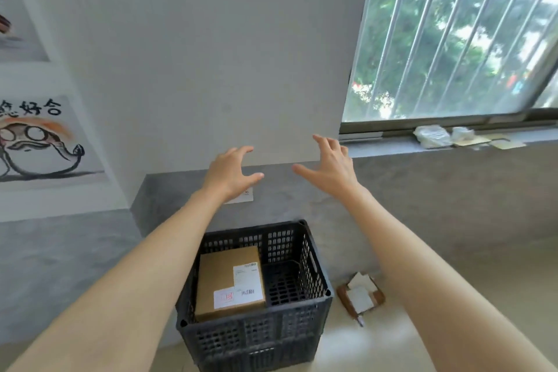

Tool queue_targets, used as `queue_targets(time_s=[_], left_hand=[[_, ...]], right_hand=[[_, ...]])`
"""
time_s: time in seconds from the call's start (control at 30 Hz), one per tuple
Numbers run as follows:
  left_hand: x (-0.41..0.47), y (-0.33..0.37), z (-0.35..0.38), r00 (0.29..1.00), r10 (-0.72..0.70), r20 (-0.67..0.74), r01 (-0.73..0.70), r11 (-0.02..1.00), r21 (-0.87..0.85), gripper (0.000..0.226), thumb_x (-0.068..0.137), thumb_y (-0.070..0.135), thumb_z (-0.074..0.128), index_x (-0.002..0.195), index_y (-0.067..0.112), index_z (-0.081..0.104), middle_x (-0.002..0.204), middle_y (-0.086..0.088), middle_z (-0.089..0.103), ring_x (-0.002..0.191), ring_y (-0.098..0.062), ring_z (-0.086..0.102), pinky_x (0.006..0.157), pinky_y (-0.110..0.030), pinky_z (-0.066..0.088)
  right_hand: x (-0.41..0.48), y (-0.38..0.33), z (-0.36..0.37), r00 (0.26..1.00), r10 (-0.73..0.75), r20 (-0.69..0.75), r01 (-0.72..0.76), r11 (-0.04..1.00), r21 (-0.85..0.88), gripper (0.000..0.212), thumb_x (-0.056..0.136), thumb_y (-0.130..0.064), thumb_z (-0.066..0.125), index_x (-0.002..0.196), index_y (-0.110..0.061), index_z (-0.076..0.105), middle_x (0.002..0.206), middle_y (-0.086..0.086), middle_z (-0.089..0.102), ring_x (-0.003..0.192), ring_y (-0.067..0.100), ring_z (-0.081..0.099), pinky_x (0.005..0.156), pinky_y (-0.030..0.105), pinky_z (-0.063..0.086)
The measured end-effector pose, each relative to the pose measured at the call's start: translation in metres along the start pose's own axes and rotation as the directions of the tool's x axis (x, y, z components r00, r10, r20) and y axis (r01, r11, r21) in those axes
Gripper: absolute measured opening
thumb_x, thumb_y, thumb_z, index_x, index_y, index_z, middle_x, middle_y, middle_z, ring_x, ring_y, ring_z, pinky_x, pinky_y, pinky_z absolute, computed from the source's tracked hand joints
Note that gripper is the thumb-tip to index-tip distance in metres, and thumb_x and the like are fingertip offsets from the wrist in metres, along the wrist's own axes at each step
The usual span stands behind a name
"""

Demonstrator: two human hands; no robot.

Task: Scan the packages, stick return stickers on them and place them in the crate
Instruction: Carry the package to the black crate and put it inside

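Black crate (253,338) holds labelled cardboard package (217,279); your left grip (229,172) and right grip (329,170) hover above, fingers spread apart, holding nothing.

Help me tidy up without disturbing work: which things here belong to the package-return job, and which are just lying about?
Job: crate; labelled box inside it; left hand and right hand, both open, empty; brown pad with white slips on the floor, possibly stickers.
Lying about: plastic bag and cardboard scraps on the windowsill; posters on the wall.
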State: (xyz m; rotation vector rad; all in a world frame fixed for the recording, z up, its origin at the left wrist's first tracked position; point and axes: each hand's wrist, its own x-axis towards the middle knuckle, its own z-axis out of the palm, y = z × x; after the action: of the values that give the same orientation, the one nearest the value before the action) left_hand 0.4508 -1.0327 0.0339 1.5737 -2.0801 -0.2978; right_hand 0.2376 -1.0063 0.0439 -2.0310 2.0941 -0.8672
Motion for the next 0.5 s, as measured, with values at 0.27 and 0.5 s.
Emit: queue_targets(time_s=[0.27,0.5], left_hand=[[-0.047,0.042,-0.005,0.967,0.240,0.083,-0.233,0.968,-0.089,0.065,0.081,0.041,0.069,0.138,0.020,0.044,0.140,-0.004,0.049,0.130,-0.024,0.043,0.107,-0.038,0.036],[-0.113,0.112,0.013,0.848,0.472,0.243,-0.447,0.881,-0.152,0.071,0.081,0.040,0.070,0.142,0.022,0.038,0.142,-0.006,0.046,0.132,-0.026,0.040,0.109,-0.045,0.034]], right_hand=[[-0.106,-0.003,-0.037,0.971,0.210,-0.116,-0.219,0.973,-0.067,0.084,0.081,-0.056,0.061,0.148,-0.023,0.023,0.149,0.008,0.029,0.135,0.031,0.026,0.109,0.043,0.026],[-0.227,0.017,-0.080,0.874,0.432,-0.222,-0.464,0.877,-0.120,0.086,0.080,-0.059,0.059,0.148,-0.023,0.021,0.151,0.009,0.027,0.137,0.031,0.026,0.109,0.044,0.026]])
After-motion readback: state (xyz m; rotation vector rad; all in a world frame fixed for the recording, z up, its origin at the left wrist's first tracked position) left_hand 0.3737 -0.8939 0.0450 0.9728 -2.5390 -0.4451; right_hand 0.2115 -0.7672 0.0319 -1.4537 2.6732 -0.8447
